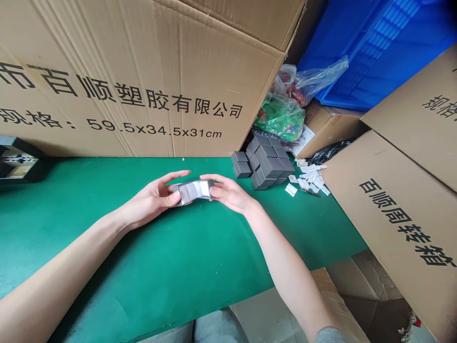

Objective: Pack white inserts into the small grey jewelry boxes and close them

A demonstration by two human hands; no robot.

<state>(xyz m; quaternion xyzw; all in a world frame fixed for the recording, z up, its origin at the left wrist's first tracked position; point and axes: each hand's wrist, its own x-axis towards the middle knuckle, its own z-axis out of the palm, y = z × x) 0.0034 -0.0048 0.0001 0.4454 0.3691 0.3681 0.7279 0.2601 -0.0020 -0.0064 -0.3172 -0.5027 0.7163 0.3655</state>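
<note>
My left hand (pixel 153 200) and my right hand (pixel 228 193) hold a small grey box (pixel 194 190) between them, just above the green table (pixel 107 228). The box lies open, with a pale lining showing inside. My left thumb presses on its left end and my right thumb on its right end, with the fingers curled behind it. A pile of several shut grey boxes (pixel 264 162) stands a short way to the right of my hands. Small white cards (pixel 309 178) lie scattered beside that pile.
A large printed cardboard carton (pixel 135 76) walls off the back of the table. More cartons (pixel 400 209) crowd the right side. A blue plastic crate (pixel 374 47) and bags of coloured items (pixel 282 114) sit behind the pile. A dark object (pixel 17 159) is at the left edge.
</note>
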